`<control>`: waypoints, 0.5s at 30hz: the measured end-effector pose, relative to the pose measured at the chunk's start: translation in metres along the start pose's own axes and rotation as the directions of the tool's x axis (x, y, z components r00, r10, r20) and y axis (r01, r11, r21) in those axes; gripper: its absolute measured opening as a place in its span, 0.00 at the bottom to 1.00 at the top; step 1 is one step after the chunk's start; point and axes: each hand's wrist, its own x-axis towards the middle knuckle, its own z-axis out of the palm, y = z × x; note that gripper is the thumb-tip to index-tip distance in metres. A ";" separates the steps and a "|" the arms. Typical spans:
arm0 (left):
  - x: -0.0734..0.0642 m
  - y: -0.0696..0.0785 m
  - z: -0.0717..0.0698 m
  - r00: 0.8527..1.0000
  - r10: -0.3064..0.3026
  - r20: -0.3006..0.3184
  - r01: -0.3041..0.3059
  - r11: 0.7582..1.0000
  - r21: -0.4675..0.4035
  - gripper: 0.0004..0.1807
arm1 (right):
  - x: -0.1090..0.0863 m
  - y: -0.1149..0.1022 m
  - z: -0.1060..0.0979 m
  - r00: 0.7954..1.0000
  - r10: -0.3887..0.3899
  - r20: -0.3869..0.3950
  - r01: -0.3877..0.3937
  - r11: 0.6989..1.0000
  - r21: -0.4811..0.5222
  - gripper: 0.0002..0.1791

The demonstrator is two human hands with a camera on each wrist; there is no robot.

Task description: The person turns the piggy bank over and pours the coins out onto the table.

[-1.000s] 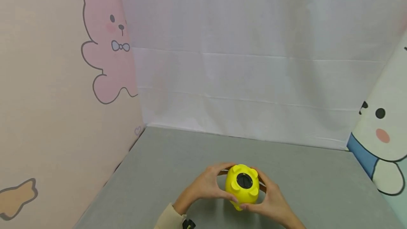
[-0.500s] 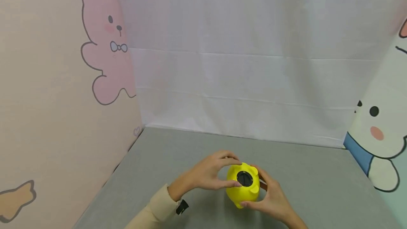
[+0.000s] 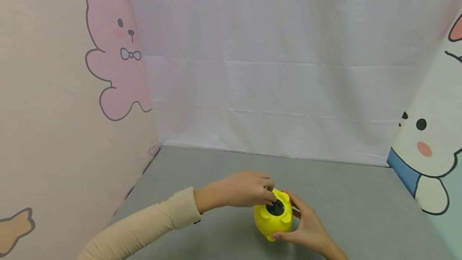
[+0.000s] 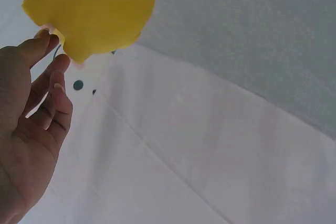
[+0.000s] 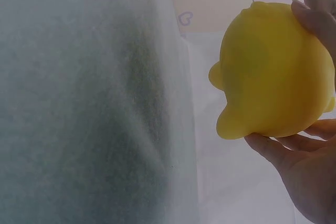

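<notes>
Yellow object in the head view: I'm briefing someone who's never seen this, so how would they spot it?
Find the gray tabletop, then the left hand and right hand low in the picture. The yellow object is between them, rounded with stubby bumps. Its bright yellow and black disc set it apart from hands and tabletop.

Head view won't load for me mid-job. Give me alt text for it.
A person's right hand grips a rounded yellow object while the bent fingers of the left hand reach the round black disc on its surface. Below is a grey table; behind hangs white cloth, with cartoon animals on either side.
</notes>
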 end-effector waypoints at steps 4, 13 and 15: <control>0.004 0.003 -0.001 0.996 0.075 0.048 -0.081 0.988 0.131 0.11 | 0.000 0.001 -0.001 1.000 0.012 -0.010 -0.012 1.000 0.001 0.56; 0.010 0.003 0.005 0.969 0.206 0.134 -0.242 0.895 0.374 0.13 | 0.001 0.004 -0.001 1.000 -0.014 0.013 0.013 1.000 0.020 0.58; 0.012 0.000 0.007 0.946 0.293 0.139 -0.324 0.829 0.456 0.12 | 0.001 0.006 -0.001 0.999 -0.031 0.019 0.031 0.999 0.028 0.58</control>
